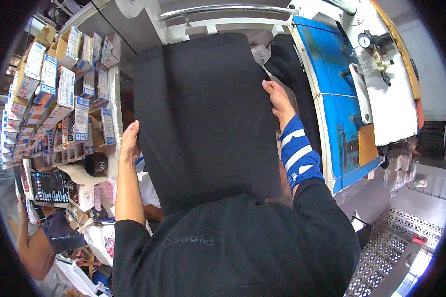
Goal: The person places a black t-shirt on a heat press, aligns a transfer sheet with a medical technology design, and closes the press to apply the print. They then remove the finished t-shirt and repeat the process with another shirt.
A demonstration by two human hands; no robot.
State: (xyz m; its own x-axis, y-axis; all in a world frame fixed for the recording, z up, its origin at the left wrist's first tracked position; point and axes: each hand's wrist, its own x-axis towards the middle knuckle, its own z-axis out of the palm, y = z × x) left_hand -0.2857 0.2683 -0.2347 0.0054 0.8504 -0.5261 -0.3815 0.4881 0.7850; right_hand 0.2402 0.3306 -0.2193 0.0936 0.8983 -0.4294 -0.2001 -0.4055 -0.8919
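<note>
A wide black cloth [208, 114], perhaps a garment, lies stretched out in front of me, its near end reaching my black shirt. My left hand [130, 141] is closed on its left edge, thumb upward. Higher up on the opposite side, my right hand [278, 96] pinches the right edge between thumb and fingers. A blue band with white stripes [300, 151] wraps my right forearm. Beyond that hand hangs a second black cloth [287, 59], partly hidden. Whatever supports the large cloth is covered by it.
On the right stands a blue machine panel [332, 99] with a pressure gauge [364, 39]. A metal bar [228, 9] crosses the far side. Cardboard boxes [64, 89] fill the left, above a lit screen [52, 186]. Another person's arm [34, 247] shows at lower left.
</note>
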